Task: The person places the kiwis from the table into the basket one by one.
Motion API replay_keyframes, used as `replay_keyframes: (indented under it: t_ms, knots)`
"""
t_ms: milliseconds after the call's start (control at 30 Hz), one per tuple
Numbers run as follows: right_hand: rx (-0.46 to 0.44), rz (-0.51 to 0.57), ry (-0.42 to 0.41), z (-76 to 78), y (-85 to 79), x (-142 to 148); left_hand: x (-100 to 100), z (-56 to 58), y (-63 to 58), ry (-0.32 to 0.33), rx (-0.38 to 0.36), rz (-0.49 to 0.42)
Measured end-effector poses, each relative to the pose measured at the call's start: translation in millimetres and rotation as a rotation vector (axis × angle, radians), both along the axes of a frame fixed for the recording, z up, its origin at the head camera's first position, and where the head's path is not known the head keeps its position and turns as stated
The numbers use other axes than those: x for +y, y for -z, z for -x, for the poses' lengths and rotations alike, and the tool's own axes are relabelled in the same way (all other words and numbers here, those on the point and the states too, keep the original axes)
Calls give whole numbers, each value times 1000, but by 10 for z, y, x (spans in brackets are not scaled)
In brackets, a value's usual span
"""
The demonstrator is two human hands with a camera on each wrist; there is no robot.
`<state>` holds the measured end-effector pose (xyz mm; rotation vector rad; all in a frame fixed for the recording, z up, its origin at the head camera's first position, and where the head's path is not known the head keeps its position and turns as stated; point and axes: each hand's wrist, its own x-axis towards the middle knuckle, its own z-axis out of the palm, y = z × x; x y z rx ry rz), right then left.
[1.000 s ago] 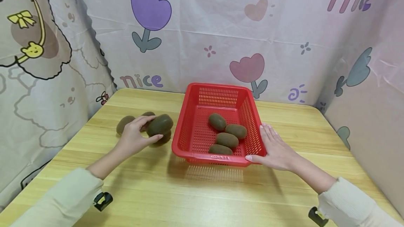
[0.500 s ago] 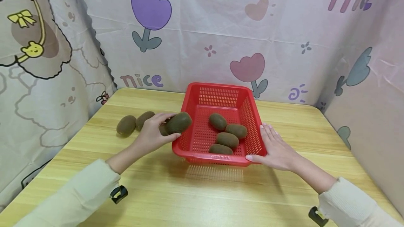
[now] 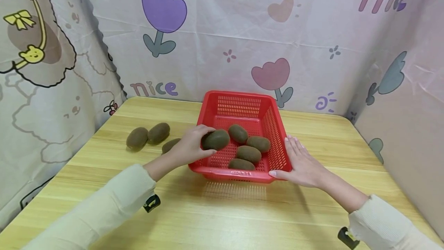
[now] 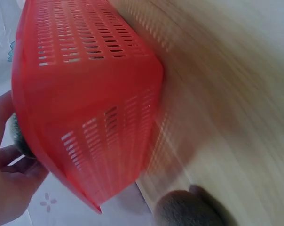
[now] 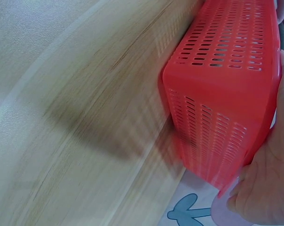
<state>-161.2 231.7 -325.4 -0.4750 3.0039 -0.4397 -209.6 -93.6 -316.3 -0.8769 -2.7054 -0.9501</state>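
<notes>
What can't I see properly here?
Head view: bottom of the front kiwi, hidden by the red basket.
Head view: part of the nearest table kiwi, covered by the left hand.
Left wrist view: most of the held kiwi, hidden by the basket.
Right wrist view: part of the right hand, cut off by the right edge.

We are listing one red slotted plastic basket (image 4: pixel 85 92), standing on a wood-grain table (image 4: pixel 236 117); one left hand (image 4: pixel 10 188), gripping a partly hidden kiwi (image 4: pixel 19 138); a second kiwi (image 4: pixel 184 209), lying nearby; one flower-printed cloth (image 4: pixel 62 209), showing beyond.
</notes>
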Motion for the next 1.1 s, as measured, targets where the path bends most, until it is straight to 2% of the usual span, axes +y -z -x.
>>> replay_keyframes:
  t_ms: [233, 367, 533, 633, 767, 900, 1100]
  knots:
    - [-2, 2, 1, 4, -5, 2, 212, 111, 5, 3, -81, 165]
    - [-3, 0, 3, 6, -3, -2, 292, 162, 30, 11, -88, 287]
    - [-5, -1, 3, 5, 2, 0, 362, 225, 57, -14, -128, 417]
    - [-6, 1, 2, 5, 4, 3, 402, 256, 76, -24, -182, 469]
    - [-8, 4, 2, 5, 2, 1, 446, 260, 103, -9, -225, 523]
    - [-7, 7, 3, 3, 0, -3, 470, 239, 126, 18, -226, 551]
    - [-4, 6, 3, -1, 0, 0, 453, 236, 102, 17, -202, 518]
